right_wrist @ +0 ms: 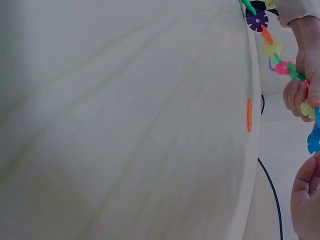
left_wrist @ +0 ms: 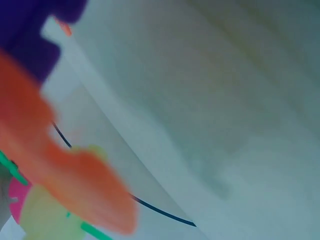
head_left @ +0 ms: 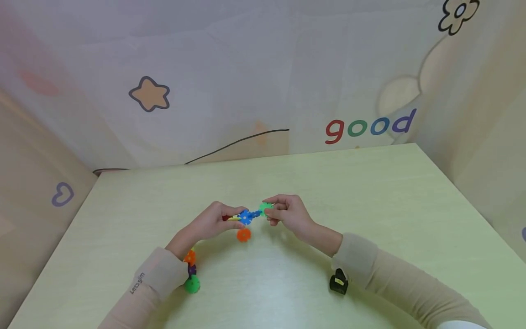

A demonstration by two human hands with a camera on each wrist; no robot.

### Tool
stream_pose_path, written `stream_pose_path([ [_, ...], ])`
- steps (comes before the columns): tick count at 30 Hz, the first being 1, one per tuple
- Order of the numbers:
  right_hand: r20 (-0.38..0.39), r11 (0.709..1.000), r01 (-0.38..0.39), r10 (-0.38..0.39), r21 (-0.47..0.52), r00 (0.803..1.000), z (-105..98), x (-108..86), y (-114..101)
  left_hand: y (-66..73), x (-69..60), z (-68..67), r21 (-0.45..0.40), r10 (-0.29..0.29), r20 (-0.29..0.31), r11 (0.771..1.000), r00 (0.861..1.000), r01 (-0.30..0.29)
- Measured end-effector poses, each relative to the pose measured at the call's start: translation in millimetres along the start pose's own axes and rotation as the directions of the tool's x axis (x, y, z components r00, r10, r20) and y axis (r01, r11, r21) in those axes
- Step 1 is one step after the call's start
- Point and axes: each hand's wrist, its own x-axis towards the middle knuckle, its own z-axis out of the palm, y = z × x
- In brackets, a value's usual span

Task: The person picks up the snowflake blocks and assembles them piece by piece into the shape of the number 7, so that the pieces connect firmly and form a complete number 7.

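My left hand grips a chain of notched, flower-shaped plastic discs above the table. A blue disc shows at its fingertips. Behind that hand the chain hangs past the sleeve, with an orange disc, a purple disc and a green end disc. My right hand pinches a light green disc at the chain's other end, touching the small blue discs. A separate orange disc lies flat on the table. Close to the left wrist camera, an orange disc looms blurred.
The pale wooden table runs back to a printed curtain that also hangs at both sides. A small black object with a yellow mark sits at the right sleeve's cuff.
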Motion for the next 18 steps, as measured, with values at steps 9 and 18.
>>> stream_pose_path([
  [9,0.029,0.999,0.01,-0.011,0.035,1.0,-0.5,-2.0,0.7,-3.1,-0.5,1.1,0.013,0.014,-0.002,1.0,1.0,-0.014],
  [18,0.036,0.999,0.006,-0.007,0.036,0.999,0.2,-2.6,1.2,-1.7,-2.1,1.1,0.005,0.018,-0.001,1.0,1.0,-0.018],
])
